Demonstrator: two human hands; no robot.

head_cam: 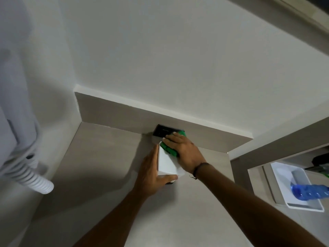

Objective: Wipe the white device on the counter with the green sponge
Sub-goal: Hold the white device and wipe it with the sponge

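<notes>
The white device [167, 163] is a box-shaped unit standing on the grey counter [110, 166] close to the back wall. My left hand [151, 173] clasps its left side and front corner, thumb under the near edge. My right hand [183, 150] presses the green sponge [169, 148] flat onto the device's top, near its far end. Most of the sponge is hidden under my fingers; a green tip shows at the back by the wall.
A black socket plate [161, 131] sits on the low grey upstand right behind the device. A white ribbed hose [33, 177] hangs at the left. At the right, a lower shelf holds a white tray [292, 186] and a blue plastic bottle [309, 191].
</notes>
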